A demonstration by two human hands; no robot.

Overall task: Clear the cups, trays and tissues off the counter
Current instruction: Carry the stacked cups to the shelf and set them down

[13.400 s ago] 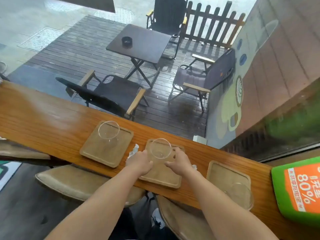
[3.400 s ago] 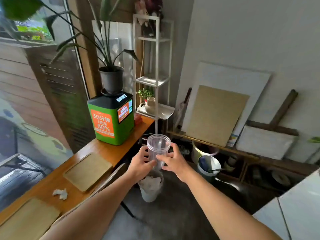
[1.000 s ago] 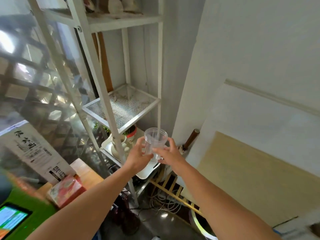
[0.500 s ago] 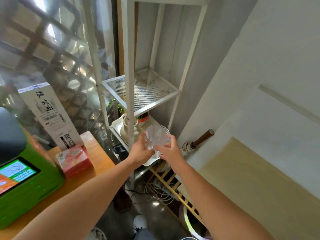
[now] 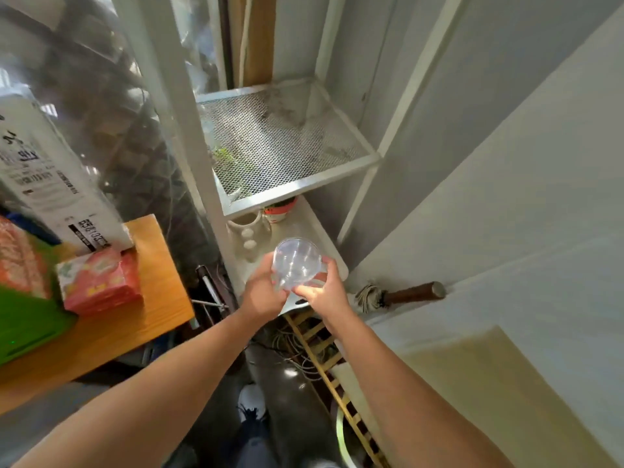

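1. Cups (image 5: 296,263): clear plastic, seemingly stacked one in another, mouth tipped toward the camera, empty.
2. They sit between both hands, above the front edge of the white shelf (image 5: 329,244).
3. Left hand (image 5: 263,293) curls round the cups' left side and base; right hand (image 5: 326,292) grips the right side, fingers bent, thumb on the wall.
4. A cream jug (image 5: 248,231) stands on the shelf just behind; the counter (image 5: 158,298) is off to the left.

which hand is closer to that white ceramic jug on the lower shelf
Left. The left hand grips the clear cup just below the white jug; the right hand holds the cup's far side, farther off.
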